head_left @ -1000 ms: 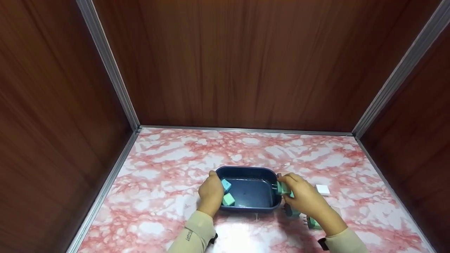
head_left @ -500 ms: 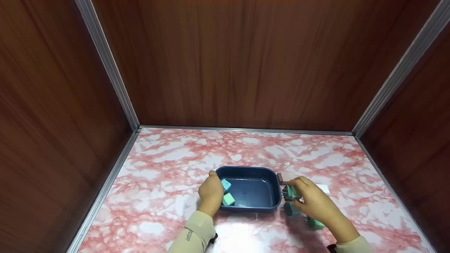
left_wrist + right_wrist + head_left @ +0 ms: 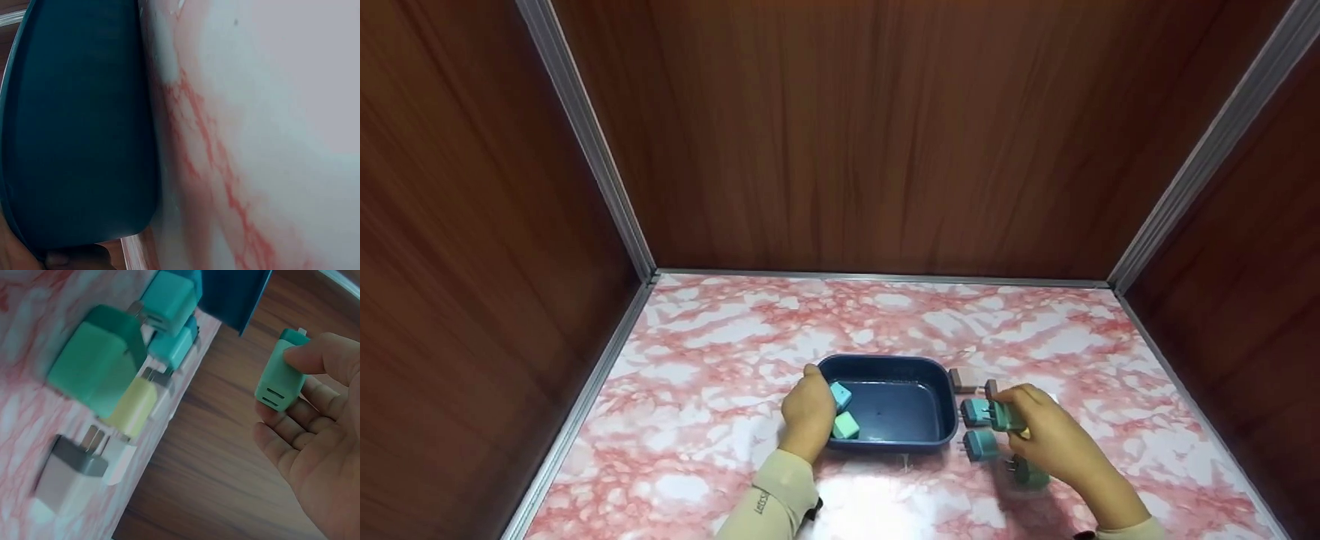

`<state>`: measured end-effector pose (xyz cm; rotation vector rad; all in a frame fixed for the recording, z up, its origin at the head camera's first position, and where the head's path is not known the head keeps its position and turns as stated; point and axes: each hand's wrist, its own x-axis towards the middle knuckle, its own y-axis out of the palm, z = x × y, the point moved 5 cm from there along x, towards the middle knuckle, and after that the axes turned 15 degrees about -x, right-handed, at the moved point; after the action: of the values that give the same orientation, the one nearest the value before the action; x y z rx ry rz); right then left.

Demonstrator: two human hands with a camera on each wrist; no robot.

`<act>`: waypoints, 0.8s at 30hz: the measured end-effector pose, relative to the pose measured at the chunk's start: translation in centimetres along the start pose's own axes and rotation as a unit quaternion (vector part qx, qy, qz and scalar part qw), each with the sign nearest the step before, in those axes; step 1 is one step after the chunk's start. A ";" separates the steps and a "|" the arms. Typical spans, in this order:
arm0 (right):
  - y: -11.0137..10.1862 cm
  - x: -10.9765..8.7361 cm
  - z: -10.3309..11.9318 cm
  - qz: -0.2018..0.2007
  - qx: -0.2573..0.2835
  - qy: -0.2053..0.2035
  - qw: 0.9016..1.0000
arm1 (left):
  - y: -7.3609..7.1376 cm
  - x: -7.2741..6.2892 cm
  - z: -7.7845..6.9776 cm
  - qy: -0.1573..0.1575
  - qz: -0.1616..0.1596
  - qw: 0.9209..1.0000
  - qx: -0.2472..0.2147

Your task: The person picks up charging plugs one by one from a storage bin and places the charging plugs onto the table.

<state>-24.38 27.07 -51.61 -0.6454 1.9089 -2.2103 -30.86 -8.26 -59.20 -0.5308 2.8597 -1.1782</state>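
My left hand [image 3: 808,409] grips the left end of a dark blue plastic bin [image 3: 885,445], whose side fills the left wrist view's left part. Inside lie a blue charger [image 3: 841,395] and a light green one [image 3: 846,426]. To the right of the bin my right hand [image 3: 1054,439] pinches a small green USB wall charger [image 3: 280,374] between thumb and fingers. Its two ports face the right wrist camera; its prongs point away. Two teal chargers [image 3: 975,412] [image 3: 981,445] and a larger green charger [image 3: 93,363] lie on the table near this hand.
A yellow charger [image 3: 135,405], a white one [image 3: 119,460] and a grey-and-white one [image 3: 70,472] also lie right of the bin. Another pale charger [image 3: 966,379] sits by the bin's back right corner. Brown wood-look panels [image 3: 877,142] enclose the marbled tabletop [image 3: 720,352].
My right hand has moved right with the green charger, from the bin's right rim to over the chargers beside it. The left hand and the bin have stayed in place.
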 end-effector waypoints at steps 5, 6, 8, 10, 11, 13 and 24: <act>0.4 -0.7 -1.2 0.011 0.000 0.020 1.000 | -0.2 0.0 -0.2 -0.004 -0.004 1.000 0.002; 0.5 -0.8 -1.5 0.016 0.000 0.027 0.999 | -0.2 0.0 -0.2 -0.005 -0.004 1.000 0.001; 0.7 -1.1 -1.9 0.026 0.003 0.036 0.999 | -0.2 0.1 -0.2 -0.006 -0.004 1.000 0.000; 0.9 -1.4 -2.3 0.038 0.006 0.043 0.998 | -0.2 0.1 -0.2 -0.007 -0.005 1.000 0.001; 1.0 -1.5 -2.5 0.043 0.006 0.047 0.998 | -0.1 0.1 -0.2 -0.008 -0.004 1.000 0.002; 1.2 -1.8 -2.8 0.051 0.008 0.047 0.998 | -0.1 0.2 -0.2 -0.010 -0.005 1.000 0.003; 2.0 -3.1 -4.3 0.093 0.020 0.076 0.993 | 0.0 0.0 0.0 -0.018 0.002 1.000 0.003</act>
<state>-23.70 31.76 -54.65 -0.2868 1.9004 -2.2290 -30.88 -8.30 -59.17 -0.5407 2.8250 -1.1648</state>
